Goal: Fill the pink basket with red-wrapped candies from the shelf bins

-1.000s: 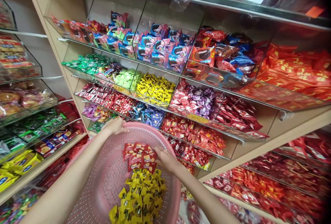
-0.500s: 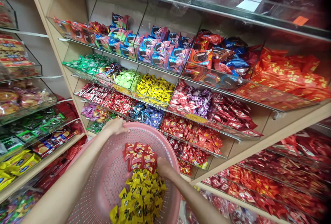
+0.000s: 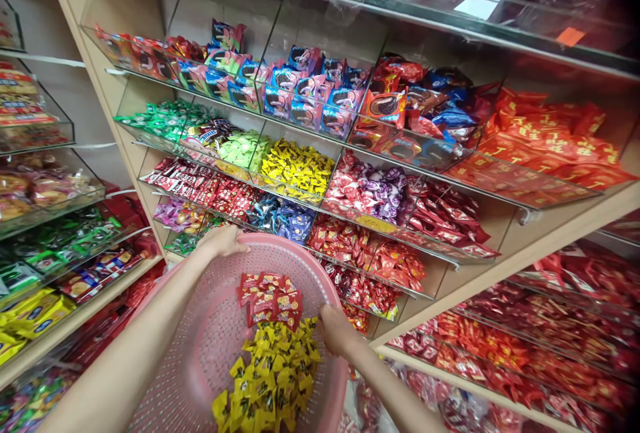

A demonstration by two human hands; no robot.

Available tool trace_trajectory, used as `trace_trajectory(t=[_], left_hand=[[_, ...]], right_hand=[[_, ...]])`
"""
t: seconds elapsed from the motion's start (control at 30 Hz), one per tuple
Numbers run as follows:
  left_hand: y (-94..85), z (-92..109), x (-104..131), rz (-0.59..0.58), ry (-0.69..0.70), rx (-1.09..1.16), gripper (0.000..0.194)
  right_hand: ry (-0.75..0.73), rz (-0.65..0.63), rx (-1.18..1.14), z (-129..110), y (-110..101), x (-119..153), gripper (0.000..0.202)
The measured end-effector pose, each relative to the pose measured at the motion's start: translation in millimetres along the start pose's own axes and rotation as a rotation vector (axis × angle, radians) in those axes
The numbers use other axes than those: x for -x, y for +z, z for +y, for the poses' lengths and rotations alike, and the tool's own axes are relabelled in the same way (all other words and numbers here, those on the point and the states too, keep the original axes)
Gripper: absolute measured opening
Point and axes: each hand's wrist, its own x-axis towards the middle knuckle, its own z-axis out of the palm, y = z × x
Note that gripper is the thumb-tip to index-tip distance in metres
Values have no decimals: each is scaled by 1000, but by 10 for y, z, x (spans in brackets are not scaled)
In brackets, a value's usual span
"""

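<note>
A pink perforated basket [image 3: 200,353] is tilted in front of me. My left hand [image 3: 223,242] is closed on its far rim at the upper left. On the right side, my right hand [image 3: 336,332] is at the basket's rim, fingers curled on it. Inside lie red candy packets [image 3: 273,300] near the far wall, and below them a heap of yellow wrapped candies [image 3: 270,376].
Clear-fronted shelves [image 3: 310,200] of wrapped sweets rise just beyond the basket. Yellow candies [image 3: 297,168] fill one compartment. More stocked shelves [image 3: 75,273] stand on the left, and red packets [image 3: 490,346] lie at the lower right.
My right hand has moved right, from beside the red packets inside the basket to its right rim. The shelves have shifted slightly left in view. The candies keep their places in the basket.
</note>
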Motion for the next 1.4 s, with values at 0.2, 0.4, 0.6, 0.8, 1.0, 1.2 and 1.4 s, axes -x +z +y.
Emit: trace_trajectory(t=[0.2, 0.4, 0.6, 0.8, 1.0, 1.2, 1.4], left_hand=[[-49, 58, 5, -12, 19, -19, 54], [-88, 111, 13, 0, 18, -17, 51], [-54, 72, -19, 12, 33, -28, 48], [-62, 116, -23, 0, 35, -31, 50], [-88, 126, 26, 2, 12, -24, 49], [-45, 11, 48, 15, -22, -8, 49], [-40, -23, 30, 17, -16, 0, 49]], right_hand=[[-29, -112, -119, 66, 75, 207, 20], [-91, 123, -240, 166, -134, 74, 19], [116, 638, -72, 632, -714, -421, 20], [341, 653, 146, 766, -846, -1027, 31], [376, 633, 119, 863, -803, -1293, 45], [375, 630, 75, 902, -812, -1275, 41], [345, 682, 33, 923, -925, -1123, 43]])
